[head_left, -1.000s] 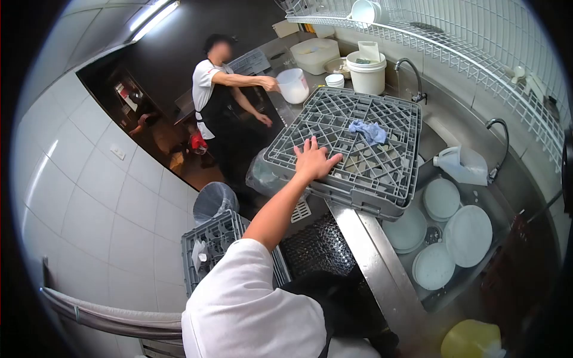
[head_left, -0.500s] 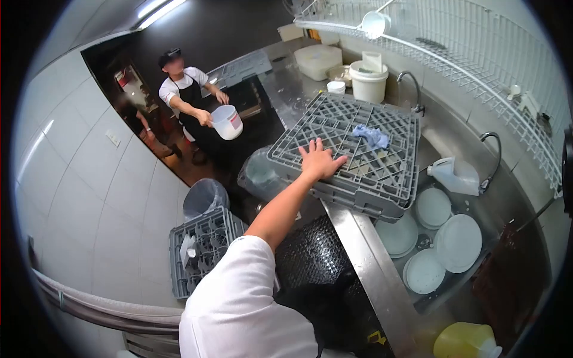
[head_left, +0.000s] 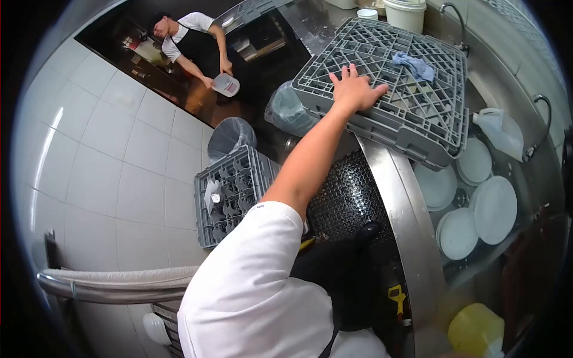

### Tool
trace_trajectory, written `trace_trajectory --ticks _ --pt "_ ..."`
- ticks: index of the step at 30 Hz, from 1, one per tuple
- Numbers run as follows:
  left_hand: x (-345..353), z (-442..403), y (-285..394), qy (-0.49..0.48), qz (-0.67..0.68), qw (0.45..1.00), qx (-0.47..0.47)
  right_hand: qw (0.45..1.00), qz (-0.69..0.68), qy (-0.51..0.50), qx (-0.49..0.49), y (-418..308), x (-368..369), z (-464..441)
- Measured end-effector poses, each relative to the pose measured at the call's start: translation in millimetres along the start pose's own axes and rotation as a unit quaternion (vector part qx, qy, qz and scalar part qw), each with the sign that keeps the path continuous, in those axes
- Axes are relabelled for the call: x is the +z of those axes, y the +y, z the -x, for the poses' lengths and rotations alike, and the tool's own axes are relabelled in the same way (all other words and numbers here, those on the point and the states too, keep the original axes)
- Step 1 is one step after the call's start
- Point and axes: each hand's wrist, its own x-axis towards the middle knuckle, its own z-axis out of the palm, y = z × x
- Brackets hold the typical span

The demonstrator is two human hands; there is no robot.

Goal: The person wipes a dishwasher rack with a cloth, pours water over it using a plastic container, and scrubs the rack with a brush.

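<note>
My left hand lies palm down with fingers spread on the near left part of a grey plastic dish rack. The rack has a lattice face on top and sits on the steel counter beside the sink. A crumpled blue cloth rests on the lattice, to the right of my fingers. White plates lie in the sink to the right of the rack. A translucent plastic jug lies tilted near the back of the sink. My right hand is out of view.
At the far left a co-worker holds a white plastic tub. A second grey rack stands low near a lined bin. A yellow jug is at lower right; a faucet rises behind the rack.
The view has tilted, so the rack sits higher and further right in it. My left hand stays on the rack. The co-worker has turned and drawn the tub closer, both hands at it.
</note>
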Motion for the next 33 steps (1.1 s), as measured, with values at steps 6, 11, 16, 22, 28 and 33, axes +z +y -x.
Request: trace_trajectory --ticks 6,11,16,22,28,33 --pt "3 -1 -2 -0.021 -0.020 0.999 0.016 0.996 -0.075 -0.012 0.035 7 5 -5" --pt "-7 2 13 -0.086 -0.023 0.994 -0.066 0.973 -0.199 -0.081 0.078 -51 -14 5" --pt "2 4 14 -0.057 -0.024 0.995 -0.072 0.966 -0.234 -0.100 0.051 -41 -15 7" --pt "11 6 12 0.001 -0.024 0.997 -0.071 0.977 -0.165 -0.120 0.061 -30 -21 3" --pt "19 1 9 0.023 -0.025 0.997 -0.071 0.971 -0.190 -0.093 0.108 -64 -22 6" --pt "21 3 11 0.039 -0.010 0.997 -0.073 0.978 -0.178 -0.083 0.069 -53 -18 5"
